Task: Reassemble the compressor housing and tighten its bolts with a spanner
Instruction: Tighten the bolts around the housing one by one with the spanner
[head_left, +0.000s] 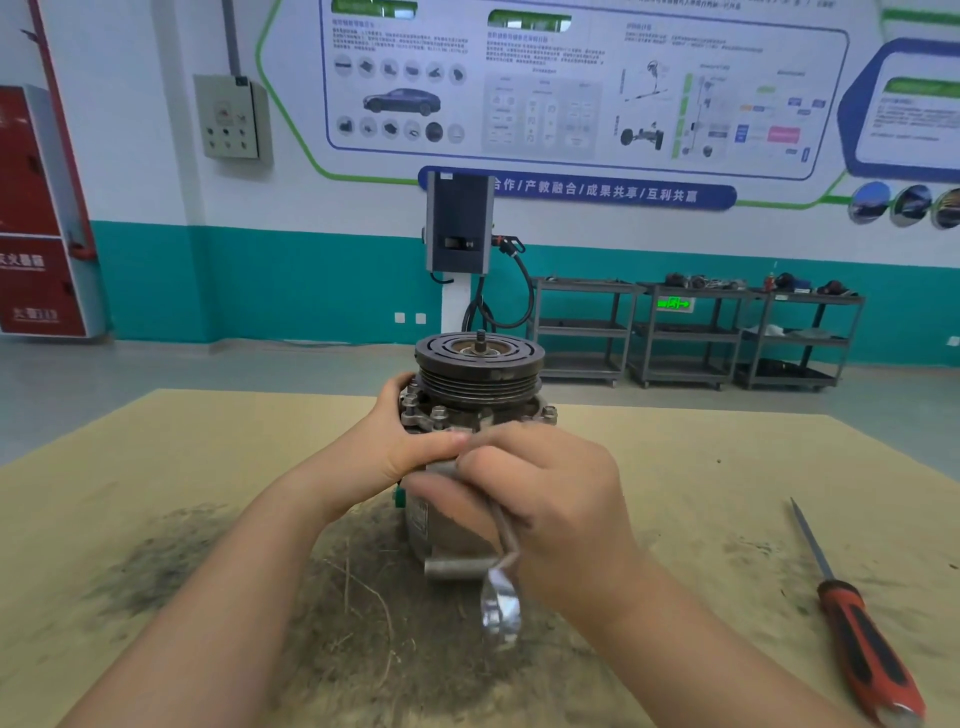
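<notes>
Head view. Compressor (470, 415) stands upright on the cardboard-covered table (701, 467), pulley (479, 364) uppermost, near the middle of the work surface. Housing looks already put together: flange under the pulley carries several bolts (439, 413) seated in their holes. Judged stage: tightening under way, how many bolts are finished cannot be told.

Left hand (405, 441) wraps the flange on its left side, fingers curled round the rim, thumb across the front, steadying the body.

Right hand (545, 499) is closed around the shank of a spanner (501, 582); its ring end hangs free below the fist, blurred. The working end is hidden behind the fingers, so engagement with a bolt cannot be confirmed.

Red-handled file (852, 613) lies well apart, at the table's right.
</notes>
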